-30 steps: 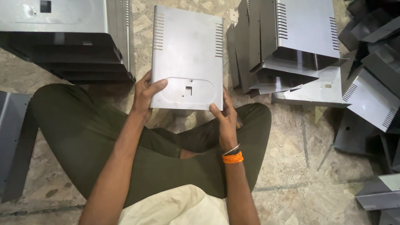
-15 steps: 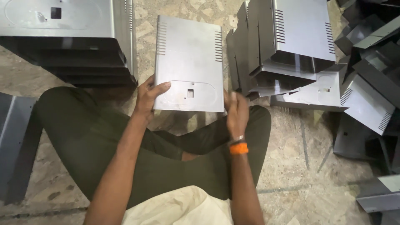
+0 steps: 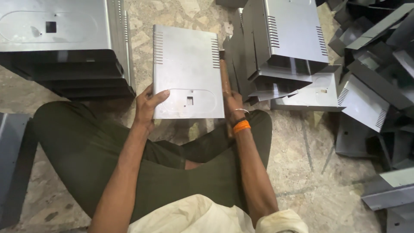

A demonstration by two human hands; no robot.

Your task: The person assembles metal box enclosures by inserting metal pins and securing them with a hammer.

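Left hand (image 3: 148,105) clamped on the near left edge of a grey metal cover (image 3: 188,71), held over the stone floor (image 3: 302,142). Right hand (image 3: 231,100) gripping its right edge, alongside a wooden stick (image 3: 224,73).

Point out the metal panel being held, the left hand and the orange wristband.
metal panel (image 3: 185,64): head view, on the flat middle of its face, between the two rows of slots.
left hand (image 3: 146,105): head view, on the back of the hand at the panel's lower left corner.
orange wristband (image 3: 241,126): head view, on the band around the right wrist.
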